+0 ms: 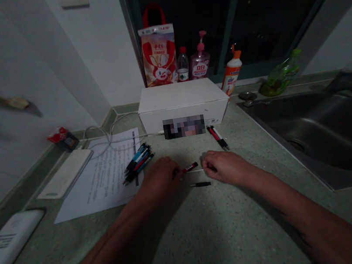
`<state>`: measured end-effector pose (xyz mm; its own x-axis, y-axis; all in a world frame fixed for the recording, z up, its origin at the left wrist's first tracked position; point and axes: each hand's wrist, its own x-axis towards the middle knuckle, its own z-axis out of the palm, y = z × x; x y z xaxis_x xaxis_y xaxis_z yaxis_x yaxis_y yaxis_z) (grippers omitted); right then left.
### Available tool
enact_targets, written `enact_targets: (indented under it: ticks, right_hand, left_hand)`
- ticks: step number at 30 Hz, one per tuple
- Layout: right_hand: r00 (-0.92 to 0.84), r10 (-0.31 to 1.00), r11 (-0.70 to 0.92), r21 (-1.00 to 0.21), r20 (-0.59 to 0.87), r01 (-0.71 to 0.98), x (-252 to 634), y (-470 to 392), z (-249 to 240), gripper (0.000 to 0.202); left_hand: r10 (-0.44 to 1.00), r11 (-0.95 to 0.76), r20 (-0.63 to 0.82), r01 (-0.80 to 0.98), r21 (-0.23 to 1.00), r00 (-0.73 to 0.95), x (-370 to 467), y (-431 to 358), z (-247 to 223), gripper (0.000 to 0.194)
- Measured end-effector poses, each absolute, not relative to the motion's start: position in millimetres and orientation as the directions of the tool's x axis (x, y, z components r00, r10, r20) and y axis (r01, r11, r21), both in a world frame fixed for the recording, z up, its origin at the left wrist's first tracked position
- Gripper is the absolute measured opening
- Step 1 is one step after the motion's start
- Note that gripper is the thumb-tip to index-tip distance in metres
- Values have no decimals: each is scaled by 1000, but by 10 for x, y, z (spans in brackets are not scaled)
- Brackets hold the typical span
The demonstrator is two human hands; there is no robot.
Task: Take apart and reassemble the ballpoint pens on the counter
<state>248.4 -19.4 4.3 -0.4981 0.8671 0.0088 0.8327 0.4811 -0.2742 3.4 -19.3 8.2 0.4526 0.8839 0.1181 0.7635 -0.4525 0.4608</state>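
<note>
My left hand is closed around a red pen barrel whose dark end points up and to the right. Opposite it, my right hand is pinched at the end of a thin white rod, which looks like a pen refill and runs across the gap between the hands. Just below, on the counter, lies a short black pen part with a narrow light tip. Several blue, black and red pens are piled left of my left hand, partly over a printed sheet. Beyond my right hand lie a red and a white pen.
A white box stands at the back, with a blurred-out patch before it. Bottles, including a pink pump bottle, line the windowsill. The steel sink is on the right. Cable, white flat box and power strip lie left.
</note>
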Motion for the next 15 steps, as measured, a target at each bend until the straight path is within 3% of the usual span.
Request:
enact_targets:
  ticks: [7,15]
  right_hand:
    - [-507,862,479,-298,-17,826,2521,-185,63,8]
    - [-514,858,487,-299,-12,821,2518,-188,102,9]
  left_hand:
    - [909,-389,38,812,435,415,39,-191,99,19]
    - [910,-383,43,797,466,412,29,-188,82,18]
